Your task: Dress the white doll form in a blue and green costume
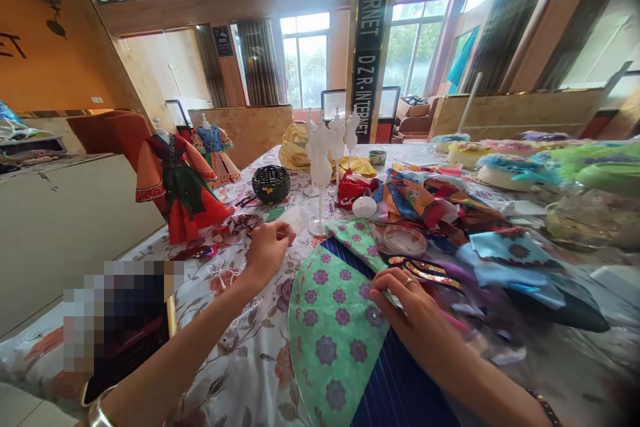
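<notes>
My left hand reaches forward over the flowered tablecloth, its fingers pinched on a small pale piece that I cannot make out. My right hand lies on the edge of a green fan-shaped fabric piece with purple flowers, fingers curled and pressing it where it meets a navy striped cloth. A ring shows on one finger. A gold-trimmed dark ribbon lies just beyond that hand.
White doll mannequins stand mid-table, with a black basket to their left. Two dressed doll forms stand at the left edge. Bright fabric scraps, a round clear lid and fluffy trim rolls crowd the right.
</notes>
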Demonstrator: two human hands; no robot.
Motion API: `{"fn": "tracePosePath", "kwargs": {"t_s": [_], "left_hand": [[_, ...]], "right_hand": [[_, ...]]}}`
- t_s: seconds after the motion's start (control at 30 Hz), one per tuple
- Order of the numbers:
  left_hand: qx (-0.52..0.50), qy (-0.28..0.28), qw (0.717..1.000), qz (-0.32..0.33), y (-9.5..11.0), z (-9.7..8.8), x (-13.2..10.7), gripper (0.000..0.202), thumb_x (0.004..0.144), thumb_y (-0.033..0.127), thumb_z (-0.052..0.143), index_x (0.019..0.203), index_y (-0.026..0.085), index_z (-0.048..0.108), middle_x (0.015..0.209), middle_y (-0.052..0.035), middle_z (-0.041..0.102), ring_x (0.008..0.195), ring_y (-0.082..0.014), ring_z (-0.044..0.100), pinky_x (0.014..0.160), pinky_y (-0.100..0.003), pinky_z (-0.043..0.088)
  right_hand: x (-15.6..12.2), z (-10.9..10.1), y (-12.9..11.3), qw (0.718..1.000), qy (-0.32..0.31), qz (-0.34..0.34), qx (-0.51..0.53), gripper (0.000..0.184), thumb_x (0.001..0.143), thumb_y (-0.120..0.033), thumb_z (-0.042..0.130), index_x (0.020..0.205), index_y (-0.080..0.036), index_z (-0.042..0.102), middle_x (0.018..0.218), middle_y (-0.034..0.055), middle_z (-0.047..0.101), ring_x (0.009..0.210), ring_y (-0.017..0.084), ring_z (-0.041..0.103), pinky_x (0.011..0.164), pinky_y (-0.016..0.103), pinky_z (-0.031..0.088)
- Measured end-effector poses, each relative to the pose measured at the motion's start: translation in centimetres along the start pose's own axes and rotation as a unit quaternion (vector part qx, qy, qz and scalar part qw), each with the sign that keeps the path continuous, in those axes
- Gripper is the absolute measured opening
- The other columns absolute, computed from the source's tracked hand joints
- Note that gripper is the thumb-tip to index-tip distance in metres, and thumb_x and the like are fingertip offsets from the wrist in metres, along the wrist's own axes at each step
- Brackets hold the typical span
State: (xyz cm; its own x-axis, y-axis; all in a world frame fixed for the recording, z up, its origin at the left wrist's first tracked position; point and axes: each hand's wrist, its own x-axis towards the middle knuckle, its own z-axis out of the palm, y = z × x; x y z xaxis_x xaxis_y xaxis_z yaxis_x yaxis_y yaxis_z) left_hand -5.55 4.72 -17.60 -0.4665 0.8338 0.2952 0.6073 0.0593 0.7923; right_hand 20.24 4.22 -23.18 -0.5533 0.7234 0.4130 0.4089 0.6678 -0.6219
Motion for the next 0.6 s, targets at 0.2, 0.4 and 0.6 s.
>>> {"fn": "tracePosePath", "kwargs": {"t_s": [0.2,0.4,0.6], "left_hand": [[-0.177,-0.012,0.983,-0.043,3.2,0.5,-2.8,0.026,0.065,0.027,0.071,0.086,0.013,0.069,0.079,-0.005,0.074,0.068,-0.0167,0.068,0.07,-0.031,0.055],[-0.385,-0.116,0.908,-0.118,6.5,2.8,-6.5,0.023,0.058,0.023,0.08,0.079,0.016,0.075,0.072,-0.0023,0.073,0.058,-0.0097,0.063,0.059,-0.021,0.051],[-0.392,-0.227,0.88,-0.144,6.8,5.5,-7.5,0.027,0.061,0.023,0.078,0.088,0.017,0.076,0.075,-0.0044,0.073,0.04,-0.0013,0.045,0.04,-0.016,0.034]], "right_hand": [[0.1,-0.2,-0.2,0.997,0.075,0.004,-0.004,0.01,0.094,-0.028,0.043,0.09,-0.024,0.052,0.09,0.0021,0.057,0.085,0.018,0.055,0.076,0.033,0.044],[0.3,-0.8,-0.2,0.982,0.187,-0.008,0.023,0.019,0.092,-0.028,0.049,0.11,-0.026,0.056,0.09,0.0024,0.06,0.076,0.014,0.058,0.069,0.028,0.048],[0.5,-1.6,0.3,0.969,0.242,-0.036,0.031,0.022,0.088,-0.024,0.057,0.108,-0.031,0.063,0.098,0.0002,0.063,0.076,0.011,0.059,0.065,0.023,0.05]]}}
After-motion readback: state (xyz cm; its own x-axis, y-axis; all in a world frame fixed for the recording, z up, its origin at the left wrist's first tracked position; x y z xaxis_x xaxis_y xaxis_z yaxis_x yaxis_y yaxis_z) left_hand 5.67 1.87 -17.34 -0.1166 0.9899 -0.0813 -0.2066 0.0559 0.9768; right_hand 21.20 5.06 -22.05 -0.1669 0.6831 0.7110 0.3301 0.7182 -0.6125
